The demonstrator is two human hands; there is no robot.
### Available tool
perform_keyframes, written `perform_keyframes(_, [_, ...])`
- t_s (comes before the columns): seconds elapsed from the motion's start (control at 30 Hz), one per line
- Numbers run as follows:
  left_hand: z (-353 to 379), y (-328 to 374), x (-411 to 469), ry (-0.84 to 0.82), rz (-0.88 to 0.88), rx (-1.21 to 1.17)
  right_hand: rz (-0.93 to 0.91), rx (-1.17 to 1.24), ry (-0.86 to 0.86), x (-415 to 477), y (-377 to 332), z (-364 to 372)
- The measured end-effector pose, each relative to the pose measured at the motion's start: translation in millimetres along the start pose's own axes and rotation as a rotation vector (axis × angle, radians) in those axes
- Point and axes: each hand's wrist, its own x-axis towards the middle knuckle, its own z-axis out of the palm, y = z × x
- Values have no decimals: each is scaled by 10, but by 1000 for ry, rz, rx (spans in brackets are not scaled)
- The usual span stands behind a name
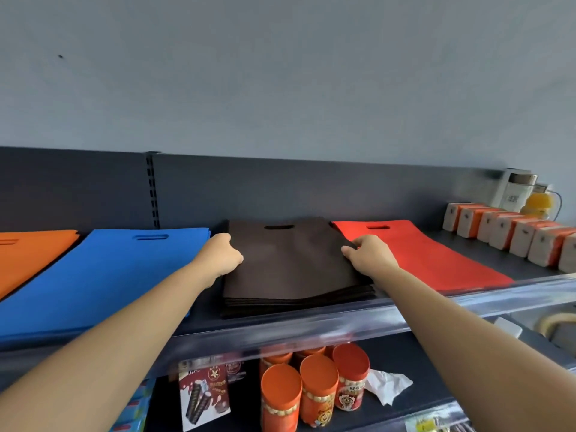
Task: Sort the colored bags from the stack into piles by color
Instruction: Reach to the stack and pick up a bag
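On the shelf (486,254), brown bags (290,263) (handle slot rearward) seemingly gripped lengthwise.

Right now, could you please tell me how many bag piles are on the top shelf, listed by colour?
Orange pile: 1
Blue pile: 1
Dark brown pile: 1, with the left hand and right hand at its side edges
Red pile: 1
Total: 4 piles
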Motion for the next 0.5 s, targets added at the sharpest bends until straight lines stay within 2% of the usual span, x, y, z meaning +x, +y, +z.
perform_keyframes(0.3, [42,-34,-117,86,-21,207,-26,-211,-60,78,12,92])
perform_keyframes(0.5, [51,-26,-199,61,22,309,-79,-414,-63,4,37,114])
